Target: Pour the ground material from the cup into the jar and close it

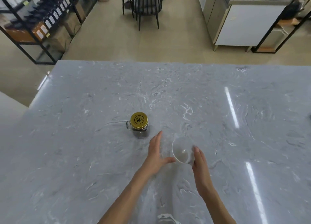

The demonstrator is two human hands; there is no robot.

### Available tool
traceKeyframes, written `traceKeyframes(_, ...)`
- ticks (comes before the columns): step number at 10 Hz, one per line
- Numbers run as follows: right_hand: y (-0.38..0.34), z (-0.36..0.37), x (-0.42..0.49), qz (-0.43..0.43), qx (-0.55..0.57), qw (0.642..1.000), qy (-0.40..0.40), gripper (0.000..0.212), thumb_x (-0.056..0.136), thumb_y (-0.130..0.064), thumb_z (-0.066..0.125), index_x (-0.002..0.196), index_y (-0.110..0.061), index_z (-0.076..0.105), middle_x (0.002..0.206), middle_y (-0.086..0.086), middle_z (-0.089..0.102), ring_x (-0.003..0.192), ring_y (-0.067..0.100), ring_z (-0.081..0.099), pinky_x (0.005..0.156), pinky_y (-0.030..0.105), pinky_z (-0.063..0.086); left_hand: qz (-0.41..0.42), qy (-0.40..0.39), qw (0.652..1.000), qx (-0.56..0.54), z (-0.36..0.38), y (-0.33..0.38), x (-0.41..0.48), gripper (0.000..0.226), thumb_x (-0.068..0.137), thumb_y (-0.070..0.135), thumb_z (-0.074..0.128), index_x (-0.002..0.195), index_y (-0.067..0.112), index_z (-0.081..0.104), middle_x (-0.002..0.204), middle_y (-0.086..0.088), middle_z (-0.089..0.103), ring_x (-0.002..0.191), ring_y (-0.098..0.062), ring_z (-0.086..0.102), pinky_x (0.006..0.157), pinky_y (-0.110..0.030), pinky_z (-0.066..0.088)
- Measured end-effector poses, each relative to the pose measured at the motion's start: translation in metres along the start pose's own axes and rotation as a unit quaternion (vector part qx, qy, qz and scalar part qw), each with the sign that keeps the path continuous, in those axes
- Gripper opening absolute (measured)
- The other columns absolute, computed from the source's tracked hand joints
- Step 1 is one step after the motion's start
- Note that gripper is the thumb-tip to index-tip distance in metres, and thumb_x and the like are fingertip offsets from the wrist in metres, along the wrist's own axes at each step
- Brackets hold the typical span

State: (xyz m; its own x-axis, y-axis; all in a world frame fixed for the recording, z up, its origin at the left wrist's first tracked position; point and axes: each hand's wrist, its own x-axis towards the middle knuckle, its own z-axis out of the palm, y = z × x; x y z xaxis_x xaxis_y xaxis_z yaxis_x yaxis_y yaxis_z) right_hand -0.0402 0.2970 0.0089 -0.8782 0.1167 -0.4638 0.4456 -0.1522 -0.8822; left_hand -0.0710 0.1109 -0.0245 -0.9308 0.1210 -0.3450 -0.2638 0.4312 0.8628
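A glass jar [140,132] with a side handle stands on the grey marble table [235,123]; a gold lid [139,120] sits on its mouth and dark ground material shows inside. To its right a clear plastic cup [182,150] stands on the table and looks empty. My left hand [157,154] is flat and open between jar and cup, thumb near the cup's rim. My right hand [201,160] is against the cup's right side with straight fingers; whether it grips the cup is unclear.
The table's far edge [168,62] runs across the middle of the view, with a beige floor beyond. Black shelving with boxes [42,27] stands at the far left, a black chair [148,7] at the far centre, and steel cabinets [244,22] at the far right.
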Motion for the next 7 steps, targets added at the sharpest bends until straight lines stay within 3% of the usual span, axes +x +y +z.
traceKeyframes(1,-0.010,0.015,0.037,-0.016,0.006,1.000,-0.021,0.040,0.104,-0.048,0.036,0.130,-0.033,0.061,0.132,-0.016,0.062,0.124,0.001,0.053,0.102,0.031,0.038,0.013,-0.031,0.999,0.015,-0.002,0.010,0.016,0.120,0.075,0.039,0.089,0.159,0.036,0.003,0.166,0.006,0.002,0.152,-0.011,0.008,0.123,-0.038,0.019)
traceKeyframes(2,-0.027,0.033,0.081,-0.048,-0.007,0.999,-0.010,0.039,0.107,-0.033,0.034,0.132,-0.019,0.061,0.133,-0.006,0.062,0.124,0.009,0.055,0.107,0.034,0.039,-0.026,0.038,0.997,-0.061,0.002,0.024,0.038,0.114,0.074,0.028,0.091,0.154,0.037,0.011,0.157,0.002,0.028,0.141,-0.011,0.030,0.114,-0.030,0.031)
traceKeyframes(3,-0.043,0.046,0.111,-0.056,-0.042,0.997,-0.008,0.028,0.101,-0.029,0.049,0.113,-0.021,0.073,0.118,-0.005,0.070,0.112,0.009,0.062,0.100,0.032,0.046,-0.032,0.099,0.992,-0.077,0.001,0.033,0.055,0.103,0.071,0.023,0.093,0.136,0.050,0.018,0.140,0.002,0.044,0.130,-0.017,0.047,0.103,-0.026,0.042)
traceKeyframes(4,-0.042,0.049,0.120,-0.055,-0.058,0.997,0.005,0.021,0.094,-0.032,0.057,0.103,-0.028,0.076,0.109,-0.011,0.073,0.106,0.006,0.065,0.090,0.028,0.048,-0.024,0.095,0.993,-0.070,-0.001,0.029,0.060,0.102,0.071,0.026,0.092,0.128,0.057,0.014,0.136,0.006,0.040,0.129,-0.017,0.046,0.096,-0.017,0.039)
traceKeyframes(5,-0.046,0.045,0.116,-0.060,-0.075,0.995,0.008,0.026,0.096,-0.034,0.055,0.113,-0.027,0.074,0.115,-0.010,0.071,0.110,0.008,0.063,0.090,0.026,0.046,-0.036,0.043,0.997,-0.051,-0.007,0.030,0.055,0.121,0.075,0.027,0.091,0.154,0.041,0.000,0.157,-0.001,0.027,0.146,-0.022,0.031,0.114,-0.031,0.034)
traceKeyframes(6,-0.055,0.035,0.111,-0.087,-0.088,0.992,0.005,0.038,0.104,-0.032,0.041,0.132,-0.018,0.063,0.133,-0.005,0.062,0.121,0.010,0.056,0.098,0.026,0.045,-0.039,-0.018,0.999,-0.028,-0.021,0.030,0.047,0.127,0.084,0.027,0.084,0.158,0.030,-0.019,0.167,0.001,0.009,0.153,-0.018,0.014,0.122,-0.040,0.019)
traceKeyframes(7,-0.064,0.025,0.093,-0.135,-0.125,0.982,0.051,0.035,0.105,-0.028,0.041,0.128,-0.015,0.065,0.127,-0.004,0.065,0.119,0.009,0.058,0.102,0.029,0.043,-0.026,-0.012,0.999,0.033,-0.040,0.030,0.026,0.080,0.096,0.026,0.070,0.159,0.022,0.021,0.162,0.001,0.029,0.144,-0.018,0.038,0.118,-0.040,0.035)
